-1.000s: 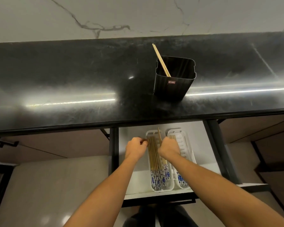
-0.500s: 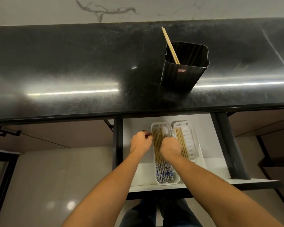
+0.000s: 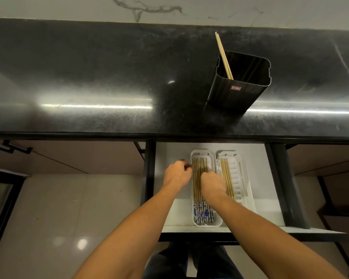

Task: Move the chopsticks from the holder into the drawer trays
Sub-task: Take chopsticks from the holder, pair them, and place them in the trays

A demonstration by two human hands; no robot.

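A black ribbed holder (image 3: 238, 91) stands on the dark countertop (image 3: 89, 77) with one pair of pale chopsticks (image 3: 223, 54) leaning in its left corner. Below, the white drawer (image 3: 262, 188) is pulled out with two white trays side by side. The left tray (image 3: 208, 225) holds several chopsticks (image 3: 197, 190) with blue-and-white ends. The right tray (image 3: 241, 178) holds a few chopsticks (image 3: 226, 174). My left hand (image 3: 176, 175) is curled against the left tray's left rim. My right hand (image 3: 212, 184) rests knuckles-up on the chopsticks in the left tray; its fingertips are hidden.
The countertop edge overhangs the back of the drawer. Dark drawer rails (image 3: 284, 188) run down both sides. Cabinet fronts (image 3: 69, 158) lie left and right, with pale floor tiles (image 3: 69, 218) below on the left.
A chopstick that stuck up from my right hand a second ago now lies flat in the left tray. Both hands stay at the tray; the camera has shifted left and tilted down slightly.
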